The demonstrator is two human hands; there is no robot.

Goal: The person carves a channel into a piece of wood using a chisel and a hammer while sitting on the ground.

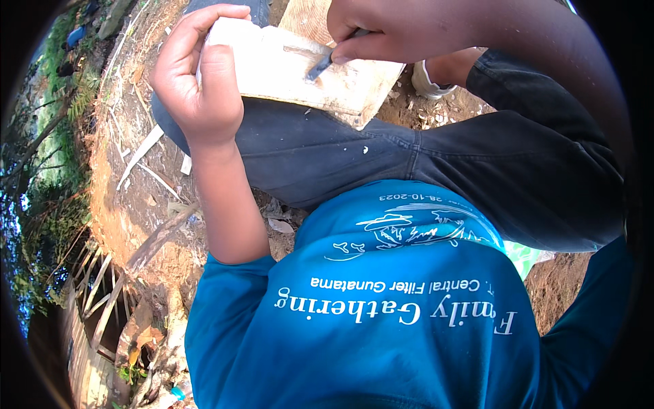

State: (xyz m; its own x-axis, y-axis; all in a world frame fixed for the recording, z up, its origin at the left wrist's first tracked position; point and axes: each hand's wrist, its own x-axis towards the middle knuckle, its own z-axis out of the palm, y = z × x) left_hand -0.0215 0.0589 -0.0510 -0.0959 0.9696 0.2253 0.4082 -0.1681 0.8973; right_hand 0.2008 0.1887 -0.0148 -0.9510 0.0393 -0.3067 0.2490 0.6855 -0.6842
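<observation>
A pale, flat piece of wood (pixel 266 68) lies over my bent leg, sunlit on its upper face. My left hand (pixel 208 78) grips its left end, with the thumb on top. From the upper right, my right hand (pixel 371 34) pinches a short dark blade-like tool (pixel 319 67), its tip resting on the wood beside a darker, shallow hollow. Most of the tool is hidden inside the fingers, so its exact kind cannot be made out. Under the right part of the piece, a brownish wooden edge (pixel 354 119) shows.
A round-grained wooden surface (pixel 303 17) is behind the piece. Dark trousers (pixel 320 146) cover my legs; a light shoe (pixel 429 82) rests on soil. Wood strips (pixel 141 155) and chips litter the ground at left. Farther left are a bamboo structure (pixel 99 300) and greenery (pixel 51 116).
</observation>
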